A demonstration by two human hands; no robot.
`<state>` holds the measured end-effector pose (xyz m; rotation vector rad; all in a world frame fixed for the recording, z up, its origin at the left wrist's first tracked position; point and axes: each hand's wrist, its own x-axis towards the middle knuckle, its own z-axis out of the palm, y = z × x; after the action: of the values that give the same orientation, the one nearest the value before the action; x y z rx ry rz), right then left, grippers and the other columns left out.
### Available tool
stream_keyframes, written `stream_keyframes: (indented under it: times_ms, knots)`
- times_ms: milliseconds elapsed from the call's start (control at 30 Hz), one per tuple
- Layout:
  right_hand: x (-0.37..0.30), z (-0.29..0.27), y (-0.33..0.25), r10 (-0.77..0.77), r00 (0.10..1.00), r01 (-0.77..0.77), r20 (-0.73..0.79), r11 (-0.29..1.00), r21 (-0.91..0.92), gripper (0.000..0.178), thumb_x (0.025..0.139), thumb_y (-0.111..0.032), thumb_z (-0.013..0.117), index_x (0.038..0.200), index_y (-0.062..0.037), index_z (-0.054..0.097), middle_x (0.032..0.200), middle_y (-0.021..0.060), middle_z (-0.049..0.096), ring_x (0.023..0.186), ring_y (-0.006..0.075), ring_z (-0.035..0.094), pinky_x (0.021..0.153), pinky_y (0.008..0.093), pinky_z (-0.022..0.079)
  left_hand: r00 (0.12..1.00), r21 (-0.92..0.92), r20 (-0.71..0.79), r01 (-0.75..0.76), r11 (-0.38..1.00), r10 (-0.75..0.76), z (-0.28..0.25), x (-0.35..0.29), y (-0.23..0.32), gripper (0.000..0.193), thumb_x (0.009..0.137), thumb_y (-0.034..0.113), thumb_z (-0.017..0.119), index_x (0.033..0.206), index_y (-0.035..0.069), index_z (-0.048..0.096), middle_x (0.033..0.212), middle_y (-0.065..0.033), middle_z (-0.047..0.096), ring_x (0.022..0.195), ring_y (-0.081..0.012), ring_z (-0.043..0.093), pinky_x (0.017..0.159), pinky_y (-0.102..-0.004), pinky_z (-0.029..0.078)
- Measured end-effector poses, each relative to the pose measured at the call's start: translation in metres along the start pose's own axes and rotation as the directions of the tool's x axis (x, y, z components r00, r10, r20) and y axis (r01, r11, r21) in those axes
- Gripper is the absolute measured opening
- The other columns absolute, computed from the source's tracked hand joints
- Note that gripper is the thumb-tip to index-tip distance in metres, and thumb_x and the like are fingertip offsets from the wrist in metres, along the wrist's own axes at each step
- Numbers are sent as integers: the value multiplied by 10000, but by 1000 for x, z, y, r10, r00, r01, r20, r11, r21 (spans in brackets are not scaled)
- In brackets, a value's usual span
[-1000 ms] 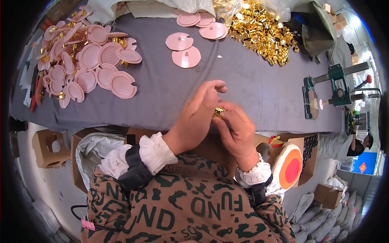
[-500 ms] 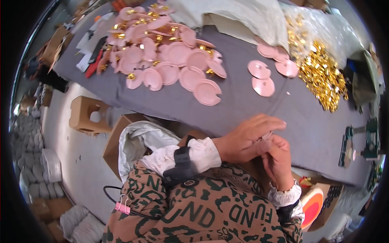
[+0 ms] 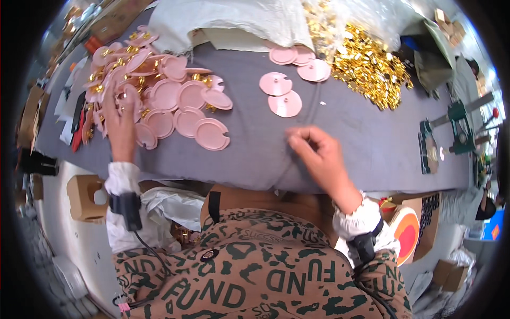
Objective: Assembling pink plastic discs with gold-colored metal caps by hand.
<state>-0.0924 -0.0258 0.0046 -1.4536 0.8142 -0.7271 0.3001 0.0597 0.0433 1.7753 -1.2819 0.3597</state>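
Note:
My left hand [image 3: 120, 122] reaches over the left part of a heap of round pink discs [image 3: 165, 94], fingers stretched out and thumb apart; whether it touches a disc I cannot tell. Many discs have a notch in the rim, and small shiny gold clips [image 3: 141, 81] show among them. My right hand [image 3: 322, 159] is held above the grey cloth in the middle, with thumb and forefinger curled close together. Anything between those fingertips is too small or blurred to make out. Beyond it lie several separate pink discs [image 3: 285, 103], each with a small mark at its centre.
A pile of gold pieces [image 3: 372, 69] lies at the back right beside clear plastic. White sheeting [image 3: 234, 21] covers the back. A green hand press [image 3: 458, 127] stands at the right. A red-handled tool [image 3: 78, 133] lies left of the heap. The grey tablecloth [image 3: 255, 159] ends before my body.
My hands were together near the table's front edge and have parted. The left has gone out left to the pink heap; the right has moved over the cloth. The view has shifted.

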Motion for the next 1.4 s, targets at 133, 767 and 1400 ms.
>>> stream_keyframes:
  times_ms: [133,767,1400]
  knots:
    - [54,-26,1,-501,864,295,-46,578,-760,282,801,-229,729,981,-29,644,946,142,666,896,299,624,757,406,504,998,-48,-51,28,998,-30,8,16,18,580,952,318,579,1403,-12,422,1418,-172,465,1305,-280,440,1104,-371,310]
    - [70,-100,31,-239,928,168,-285,952,-255,524,695,-286,831,1103,-17,640,1107,150,665,936,245,674,797,320,541,808,-102,577,-68,992,115,219,-8,193,529,795,196,749,1227,-26,540,1077,-195,656,959,-310,656,853,-361,520]
    - [64,-57,8,-644,765,460,0,546,-701,479,699,-268,808,1096,-64,635,1126,144,597,1026,342,560,872,425,485,589,-437,797,717,-543,136,206,-77,222,430,1009,189,457,1414,126,330,1306,-118,507,1220,-259,511,1023,-414,446]
